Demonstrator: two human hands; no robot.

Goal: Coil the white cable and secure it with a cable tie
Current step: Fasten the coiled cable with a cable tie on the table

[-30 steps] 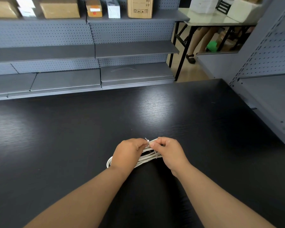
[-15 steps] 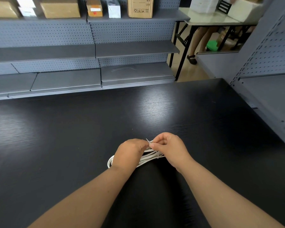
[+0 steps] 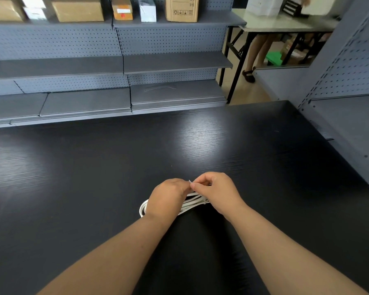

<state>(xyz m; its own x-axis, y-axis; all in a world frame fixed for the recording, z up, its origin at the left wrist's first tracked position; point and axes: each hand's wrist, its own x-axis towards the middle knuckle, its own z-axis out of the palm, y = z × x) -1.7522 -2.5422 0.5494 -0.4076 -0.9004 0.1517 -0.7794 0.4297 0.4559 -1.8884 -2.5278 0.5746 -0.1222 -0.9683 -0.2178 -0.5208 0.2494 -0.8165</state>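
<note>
The white cable (image 3: 191,202) lies coiled in several loops on the black table (image 3: 94,177), mostly hidden under my hands. Its left bend sticks out below my left wrist. My left hand (image 3: 167,198) covers the coil, fingers curled round the bundle. My right hand (image 3: 216,193) pinches the thin white cable tie (image 3: 190,182), whose tip pokes up between the two hands. The tie's loop round the strands is hidden by my fingers.
Grey pegboard shelving (image 3: 115,67) runs along the table's far edge, with cardboard boxes (image 3: 181,8) on top. More grey shelving (image 3: 349,124) stands at the right. A person's legs (image 3: 256,54) show under a folding table (image 3: 285,22) at the back right.
My right hand has shifted slightly up and to the right while pinching the tie. My left hand stays on the coil.
</note>
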